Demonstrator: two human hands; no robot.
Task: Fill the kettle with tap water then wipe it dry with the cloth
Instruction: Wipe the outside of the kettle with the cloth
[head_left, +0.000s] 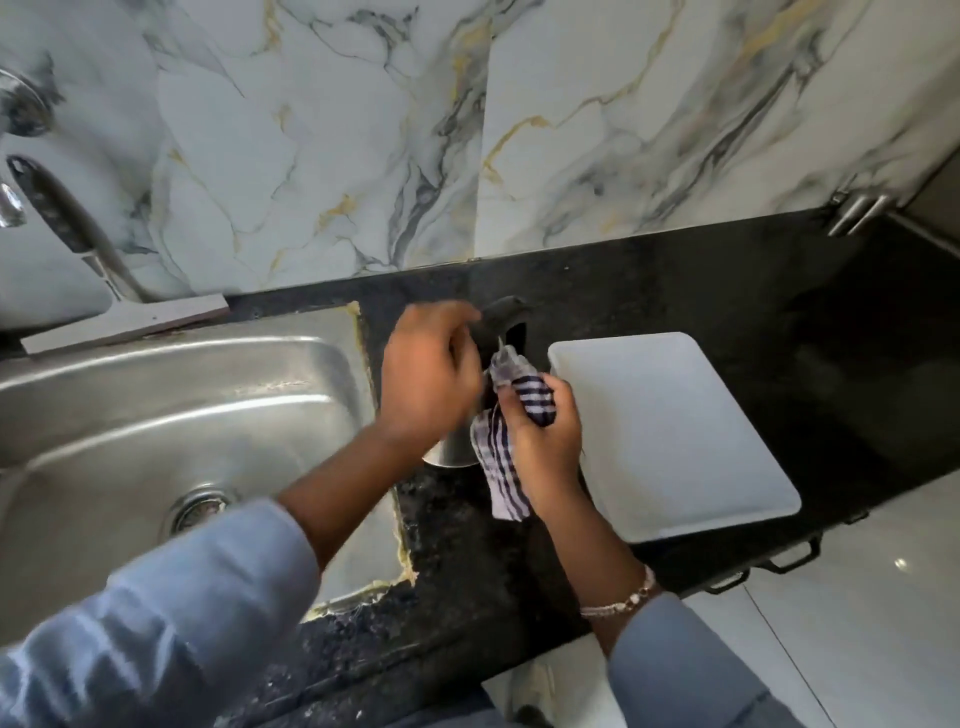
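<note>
A steel kettle with a black handle stands on the black counter between the sink and a white tray. My left hand covers its top and grips it near the handle, so most of the body is hidden. My right hand holds a white cloth with dark blue stripes bunched against the kettle's right side. One end of the cloth hangs down below my fist.
A steel sink with a drain lies to the left, a tap above its far left corner. A white rectangular tray sits right of the kettle. The black counter runs along the marble wall; its front edge is near.
</note>
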